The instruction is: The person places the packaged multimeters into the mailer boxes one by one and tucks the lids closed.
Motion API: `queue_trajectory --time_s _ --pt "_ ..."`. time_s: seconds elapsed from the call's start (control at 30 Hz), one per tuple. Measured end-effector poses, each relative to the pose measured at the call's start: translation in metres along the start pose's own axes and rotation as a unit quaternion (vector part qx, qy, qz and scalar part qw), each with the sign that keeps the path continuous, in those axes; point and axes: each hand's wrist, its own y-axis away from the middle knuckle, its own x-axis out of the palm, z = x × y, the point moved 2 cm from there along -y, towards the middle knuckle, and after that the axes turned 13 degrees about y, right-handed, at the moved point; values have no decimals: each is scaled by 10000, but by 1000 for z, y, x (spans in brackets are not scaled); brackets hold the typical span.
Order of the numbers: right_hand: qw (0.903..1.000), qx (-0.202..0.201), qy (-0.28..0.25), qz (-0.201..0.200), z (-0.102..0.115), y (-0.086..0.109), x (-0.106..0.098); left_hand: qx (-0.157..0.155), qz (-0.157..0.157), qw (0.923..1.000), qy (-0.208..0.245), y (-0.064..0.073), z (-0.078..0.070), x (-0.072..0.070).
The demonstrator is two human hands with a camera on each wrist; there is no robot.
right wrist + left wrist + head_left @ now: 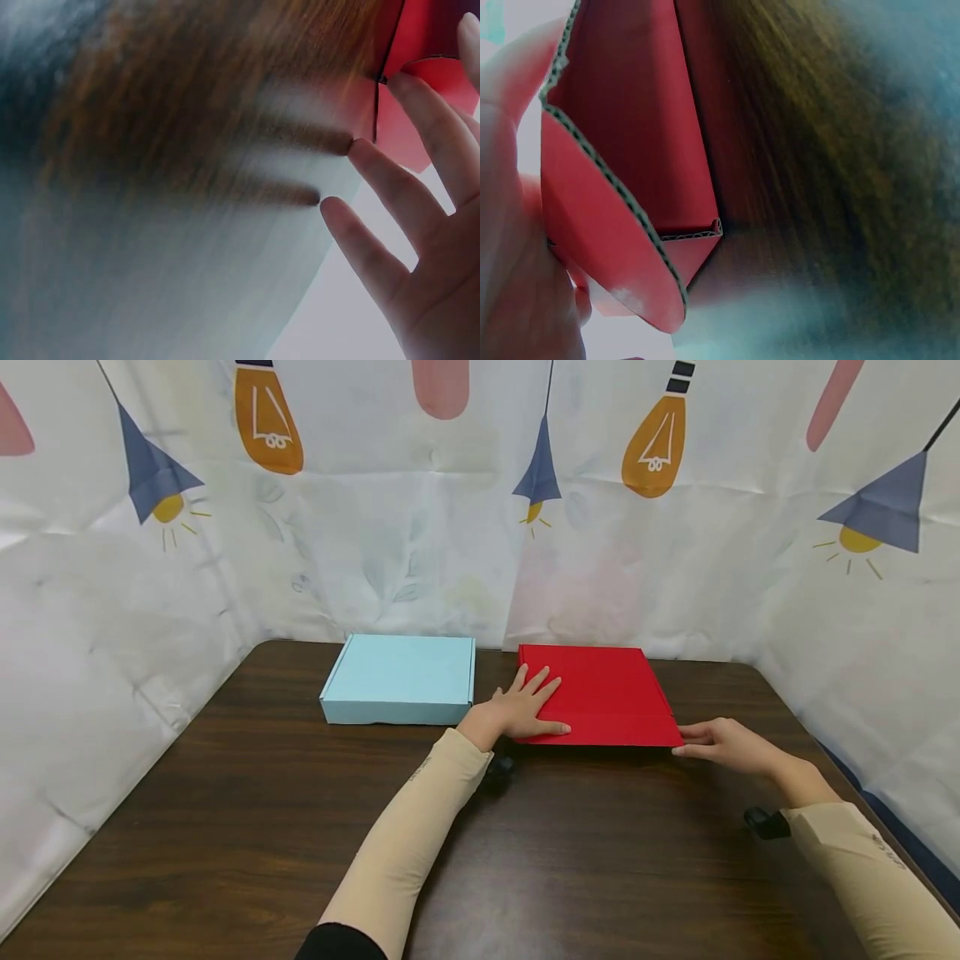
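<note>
A red cardboard box (600, 689) lies at the back of the table, right of the middle. My left hand (522, 708) rests on the left part of its lid with the fingers spread. In the left wrist view the box's front stands ajar, with a rounded side flap (615, 225) sticking out and the red inside (641, 112) showing. At the box's front right corner is my right hand (727, 745), thumb and fingers right at the lid's edge. The right wrist view shows its straight fingers (382, 176) apart, two tips close to the tabletop.
A closed light blue cardboard box (401, 668) stands left of the red one, near the left wrist. Both boxes are on a dark brown wooden table (225, 827). Behind it hangs a white cloth (420, 552) printed with lamps and bulbs, also along both sides.
</note>
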Motion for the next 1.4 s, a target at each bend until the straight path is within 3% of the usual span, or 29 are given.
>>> queue_trajectory --time_s 0.53,0.73,0.87,0.97,1.07,1.27,1.4 --pt "9994 -63 155 -288 0 0 0 170 -511 9985 -89 10 -6 1" --pt "9995 -52 107 -297 -1 -2 2 423 -1340 9900 97 30 -14 -3" --pt "9995 -39 136 -299 -1 -1 1 556 -1930 9782 530 46 -16 -6" --pt "9995 -29 92 -303 0 -1 -1 482 -2135 9719 864 55 -14 -7" --pt "9996 6 56 -286 0 -1 -2 275 -2096 9709 1128 60 -9 -6" --pt "9995 166 38 -265 -1 -1 -4 -132 -1593 9691 1880 62 -3 -2" --pt "9995 96 13 -285 -1 -1 -2 -235 -1504 9668 2051 63 -2 -1"
